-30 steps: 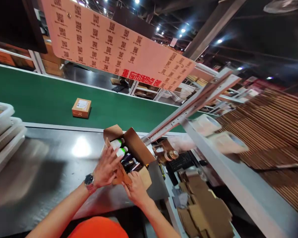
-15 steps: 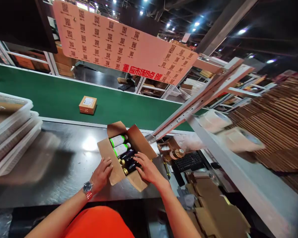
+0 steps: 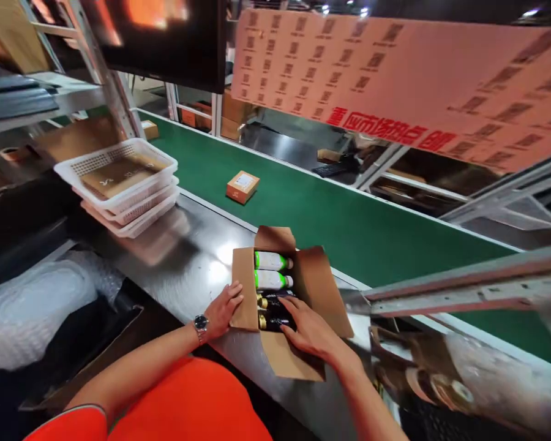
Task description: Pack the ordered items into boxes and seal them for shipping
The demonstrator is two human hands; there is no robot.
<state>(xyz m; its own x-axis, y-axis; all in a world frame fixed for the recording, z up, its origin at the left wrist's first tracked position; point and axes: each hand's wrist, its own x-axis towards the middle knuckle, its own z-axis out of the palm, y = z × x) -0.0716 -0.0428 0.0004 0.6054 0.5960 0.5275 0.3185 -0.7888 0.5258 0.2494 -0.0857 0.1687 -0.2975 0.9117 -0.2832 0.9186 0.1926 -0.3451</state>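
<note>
An open cardboard box (image 3: 244,306) sits on the steel bench, its flaps folded outward. Inside lie two white bottles with green ends (image 3: 272,280) and, closer to me, dark bottles with gold caps (image 3: 270,321). My left hand (image 3: 223,310), with a watch on the wrist, has its fingers closed over the outer edge of the left flap. Over the dark bottles rests my right hand (image 3: 310,327), fingers outstretched and thumb apart, touching them without gripping. It partly hides these bottles and the right side of the box.
A green conveyor belt (image 3: 330,208) runs behind the steel bench (image 3: 197,245), carrying a small sealed carton (image 3: 242,187). Stacked white baskets (image 3: 119,184) stand at the left. A metal post (image 3: 459,294) and tape rolls (image 3: 450,392) are at the right. A QR-code board (image 3: 395,79) hangs above.
The view has swung left, so the baskets show more fully and the shelf at right has left the picture. My right hand still lies over the dark bottles; the left stays at the flap.
</note>
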